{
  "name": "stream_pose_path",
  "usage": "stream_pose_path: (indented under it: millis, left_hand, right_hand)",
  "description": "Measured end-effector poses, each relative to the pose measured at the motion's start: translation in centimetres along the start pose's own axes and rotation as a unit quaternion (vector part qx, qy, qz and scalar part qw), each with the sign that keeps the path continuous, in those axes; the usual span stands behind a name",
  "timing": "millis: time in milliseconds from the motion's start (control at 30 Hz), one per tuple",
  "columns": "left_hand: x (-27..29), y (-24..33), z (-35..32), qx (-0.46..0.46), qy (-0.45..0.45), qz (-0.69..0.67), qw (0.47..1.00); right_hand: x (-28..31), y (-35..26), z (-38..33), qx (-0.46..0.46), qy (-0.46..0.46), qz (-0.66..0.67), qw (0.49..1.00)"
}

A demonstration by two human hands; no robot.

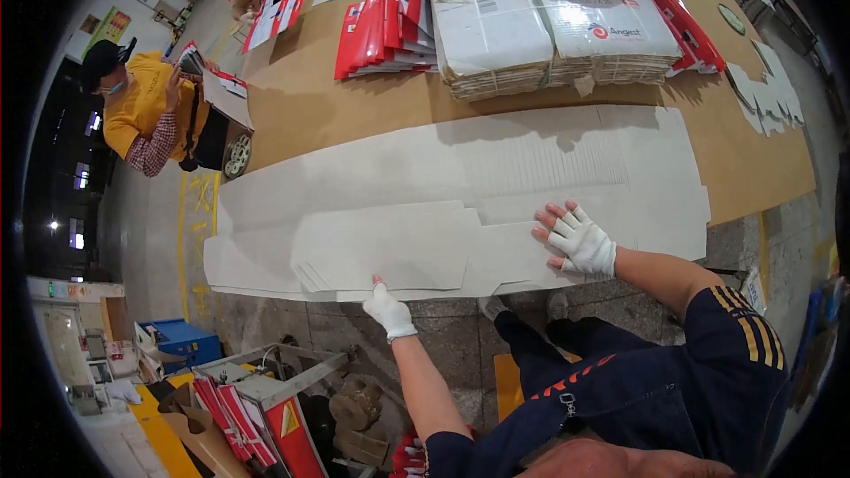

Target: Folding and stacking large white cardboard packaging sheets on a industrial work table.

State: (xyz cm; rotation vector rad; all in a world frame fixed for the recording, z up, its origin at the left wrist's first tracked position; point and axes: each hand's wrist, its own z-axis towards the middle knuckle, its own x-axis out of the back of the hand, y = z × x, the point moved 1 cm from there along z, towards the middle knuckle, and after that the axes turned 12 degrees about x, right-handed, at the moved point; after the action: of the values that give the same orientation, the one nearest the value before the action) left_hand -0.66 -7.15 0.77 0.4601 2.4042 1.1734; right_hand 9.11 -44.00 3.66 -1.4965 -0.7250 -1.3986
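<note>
A large pale grey cardboard sheet [372, 168] lies across the table, with a smaller cut cardboard piece [390, 243] on top along its near side. My left hand [388, 312], in a white fingerless glove, grips the near edge of the cardboard; its thumb shows on top and the other fingers are hidden beneath. To the right, my right hand [580, 241], gloved the same way, lies flat on the cardboard with its fingers spread, holding nothing.
Farther back on the brown-covered table [310, 119] stand strapped bundles of white printed sheets [496, 18], between red-and-white folded packages [381, 31] and more red ones [677, 22]. A person in yellow [146, 115] stands at left. A metal-framed cart [292, 372] is below left.
</note>
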Motion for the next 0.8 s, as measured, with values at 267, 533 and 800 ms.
stream_pose_path:
  millis: [267, 533, 800]
  left_hand:
    - [-0.8, 1.6, -1.6, -0.04, 0.018, 0.185, 0.982]
    - [-1.0, 0.7, -0.9, -0.099, 0.123, 0.24, 0.958]
    - [1.8, 0.9, 1.1, -0.013, -0.168, -0.064, 0.984]
  right_hand:
    - [0.0, 0.6, -1.1, -0.011, 0.001, -0.005, 1.0]
    - [0.0, 0.6, -1.0, 0.0, 0.002, 0.006, 1.0]
    - [0.1, 0.8, -1.7, 0.004, 0.017, -0.001, 1.0]
